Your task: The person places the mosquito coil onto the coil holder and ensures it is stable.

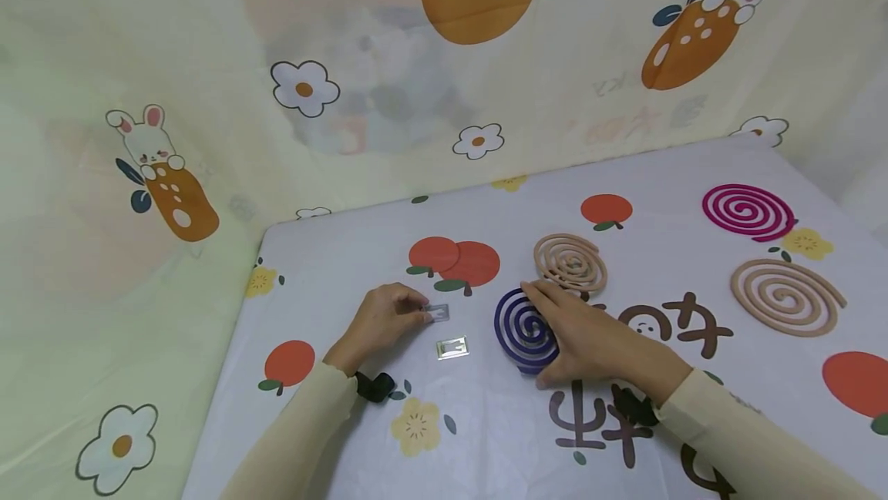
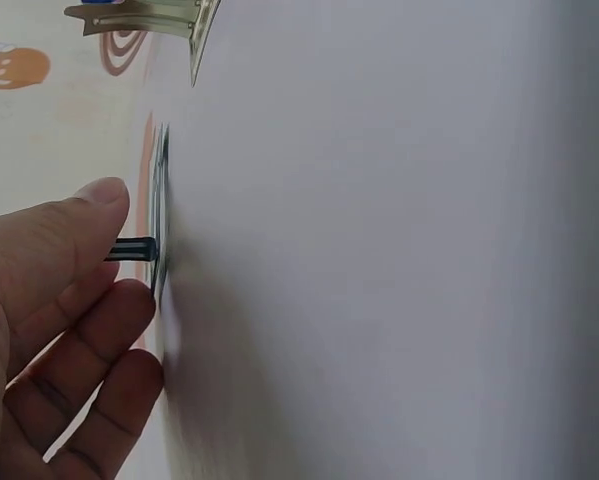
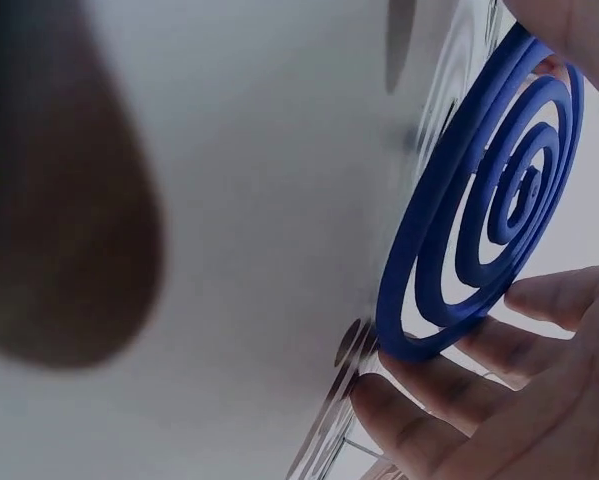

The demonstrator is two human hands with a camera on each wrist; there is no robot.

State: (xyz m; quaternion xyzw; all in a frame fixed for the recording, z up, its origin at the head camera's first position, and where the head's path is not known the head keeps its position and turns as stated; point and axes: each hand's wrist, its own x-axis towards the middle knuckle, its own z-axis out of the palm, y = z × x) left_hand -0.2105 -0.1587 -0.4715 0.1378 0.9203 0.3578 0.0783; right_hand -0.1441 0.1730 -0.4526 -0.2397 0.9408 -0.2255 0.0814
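Observation:
My left hand (image 1: 383,324) holds a small metal coil stand (image 1: 438,313) by its edge, low over the cloth. In the left wrist view, thumb and fingers close around the dark tab (image 2: 131,249) of this thin stand (image 2: 160,205). Just nearer lies a second shiny metal stand (image 1: 452,347), its bent prongs (image 2: 144,16) showing at the top of the left wrist view. My right hand (image 1: 590,338) grips a dark blue mosquito coil (image 1: 516,334) by its rim, thumb and fingers on opposite sides. In the right wrist view the blue coil (image 3: 409,275) stands close along the table surface.
A tan coil (image 1: 570,263) lies just behind the blue one. Farther right are a magenta coil (image 1: 748,212) and another tan coil (image 1: 788,297). The printed white tablecloth (image 1: 333,269) meets a patterned cloth wall (image 1: 388,153) at the back.

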